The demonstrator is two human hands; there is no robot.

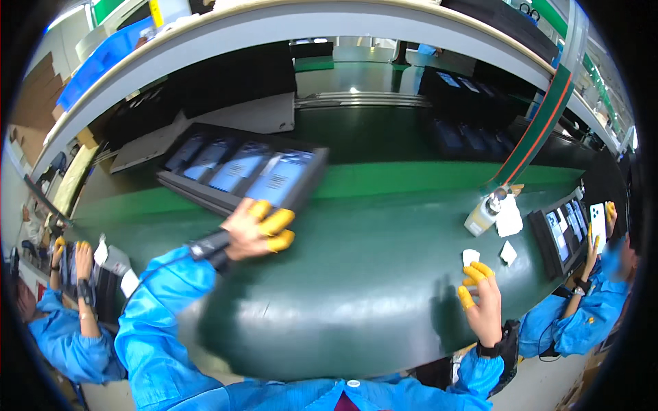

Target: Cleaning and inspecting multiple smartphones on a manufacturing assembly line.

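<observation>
My left hand (262,229), with yellow finger cots on several fingertips, is at the front edge of a black tray (312,179). Its fingers are stretched out and apart, the nearest one overlapping the tray's edge; whether it touches is hard to tell. Several flat phone-like pieces (236,168) with bluish faces lie in a row in the tray, which looks slightly blurred and sits at a slant. My right hand (484,301), also with yellow finger cots, hovers over the right of the green work surface (356,274). Its fingers are loosely bent and apart, holding nothing, close to small white wipes (508,253).
A bottle (484,214) and a white cloth (508,218) stand by a slanted green post (538,130). A shelf edge (343,26) spans the top. One co-worker's hand (83,259) is at far left; another co-worker at right holds a white phone (598,222) beside a black tray (548,240).
</observation>
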